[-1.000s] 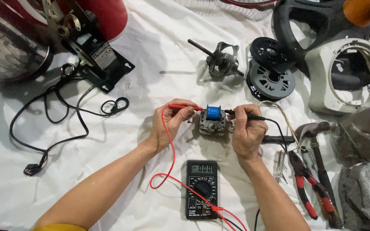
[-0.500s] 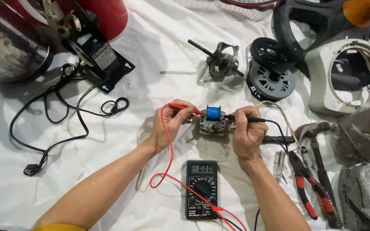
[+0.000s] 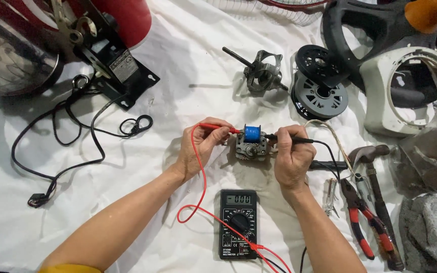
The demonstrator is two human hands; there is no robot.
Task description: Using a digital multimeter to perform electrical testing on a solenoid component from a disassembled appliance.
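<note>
At centre of the white-sheeted worktop [image 3: 188,91] we find a small motor [image 3: 251,146] with a blue coil. Our left hand [image 3: 203,146] pinches the red probe [image 3: 217,127] against it; our right hand [image 3: 292,156] grips the black probe [image 3: 292,140] likewise, the multimeter [image 3: 238,223] lying just below.

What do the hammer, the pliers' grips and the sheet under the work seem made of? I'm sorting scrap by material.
Hammer: head looks like dull, darkened metal; the handle looks dark, material unclear. Pliers: grey steel-looking jaws, grips in glossy red and black, probably plastic or rubber sleeves. Sheet: white woven cloth, judging by its soft creases and folds.
</note>
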